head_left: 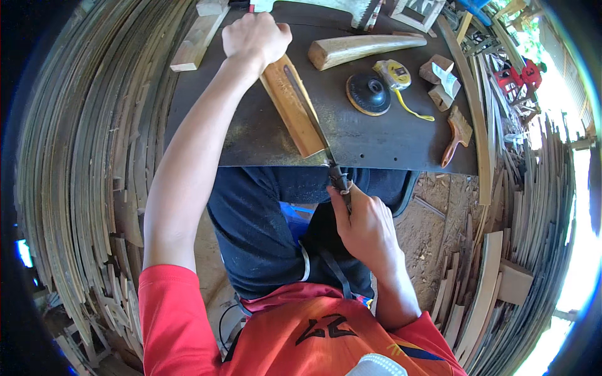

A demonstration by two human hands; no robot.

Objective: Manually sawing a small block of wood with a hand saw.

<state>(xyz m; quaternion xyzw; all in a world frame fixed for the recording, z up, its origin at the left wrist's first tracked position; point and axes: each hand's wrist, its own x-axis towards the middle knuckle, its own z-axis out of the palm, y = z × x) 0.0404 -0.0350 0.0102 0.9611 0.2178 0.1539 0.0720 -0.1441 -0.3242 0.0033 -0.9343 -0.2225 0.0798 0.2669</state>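
My left hand point(256, 41) is closed around the far end of a wooden block point(285, 103), which slants across the dark tabletop point(244, 141) toward its near edge. In my right hand point(370, 229) is the dark handle of a long narrow-bladed tool point(307, 103), possibly a file or a knife. Its blade lies along the block's right side, with the tip toward my left hand. The handle sticks out past the tabletop's near edge, above my lap. My fingers hide the block's far end.
On the tabletop are a curved wooden piece point(364, 49), a black round disc point(368, 94), a yellow tape measure point(394, 75), a brush point(458, 135) and small wood blocks point(437, 70). A saw blade point(332, 7) lies at the far edge. Stacked wood strips point(81, 156) line both sides.
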